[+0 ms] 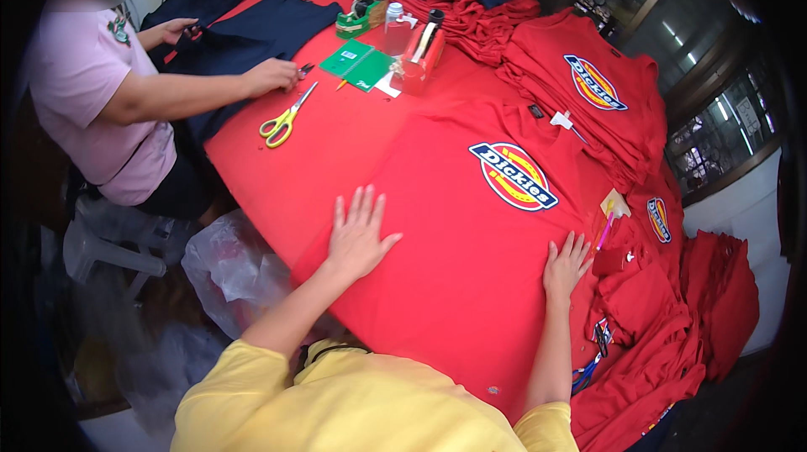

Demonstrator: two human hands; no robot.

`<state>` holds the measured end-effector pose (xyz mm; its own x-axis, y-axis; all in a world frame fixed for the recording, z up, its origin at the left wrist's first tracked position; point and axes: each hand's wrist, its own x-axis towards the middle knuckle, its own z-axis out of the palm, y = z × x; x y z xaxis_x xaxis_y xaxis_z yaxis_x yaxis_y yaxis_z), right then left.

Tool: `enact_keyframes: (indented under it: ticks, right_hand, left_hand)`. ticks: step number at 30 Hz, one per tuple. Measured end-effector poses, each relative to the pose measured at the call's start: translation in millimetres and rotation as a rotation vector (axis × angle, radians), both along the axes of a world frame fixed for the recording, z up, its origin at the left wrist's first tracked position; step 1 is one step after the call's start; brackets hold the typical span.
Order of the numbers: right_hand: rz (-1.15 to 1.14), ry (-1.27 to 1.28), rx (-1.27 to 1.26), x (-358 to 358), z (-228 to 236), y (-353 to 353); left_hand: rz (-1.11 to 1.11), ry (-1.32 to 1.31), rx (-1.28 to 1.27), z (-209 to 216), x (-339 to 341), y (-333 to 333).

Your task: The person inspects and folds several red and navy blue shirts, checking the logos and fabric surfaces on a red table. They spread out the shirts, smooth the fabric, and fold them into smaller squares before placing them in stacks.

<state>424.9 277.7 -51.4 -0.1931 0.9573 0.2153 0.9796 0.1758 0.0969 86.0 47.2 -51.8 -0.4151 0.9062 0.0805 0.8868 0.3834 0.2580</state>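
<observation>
I am looking down at a red shirt (454, 225) lying flat on the table, front side up. Its long way is running from the collar, far away and to the right, down to the hem near me on the left. The round badge (513, 176) on its chest is sitting up near the collar end.

My left hand (357, 238) is lying flat on the shirt with its fingers spread wide, pointing away from me. My right hand (567, 265) is lying flat too, fingers spread, at the shirt's right edge. Neither hand is pinching anything.

A pile of red shirts (664, 343) is sitting just beside my right hand. More red shirts (588, 86) are stacked farther off.

Across the table, another person (92, 91) is touching a dark shirt (252, 32). Yellow scissors (284, 120) are lying near that person's hand, and a green notebook (361, 64) is lying beyond them.
</observation>
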Motion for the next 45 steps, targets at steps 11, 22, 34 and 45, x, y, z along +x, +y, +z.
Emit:
enact_keyframes:
  ticks: [11,22,34,45]
  right_hand:
    - [0.014,0.164,-0.155,30,-1,-158]
    - [-0.155,0.913,0.314,148,-16,-229]
    - [-0.118,1.601,-0.086,156,17,-105]
    - [-0.200,0.770,0.006,82,2,-18]
  left_hand:
    - [0.380,-0.152,0.100,-38,-12,-179]
    - [0.210,-0.105,0.345,-26,-46,-117]
    - [0.289,-0.215,0.063,-16,-119,97]
    - [-0.016,-1.030,0.335,-13,-129,109]
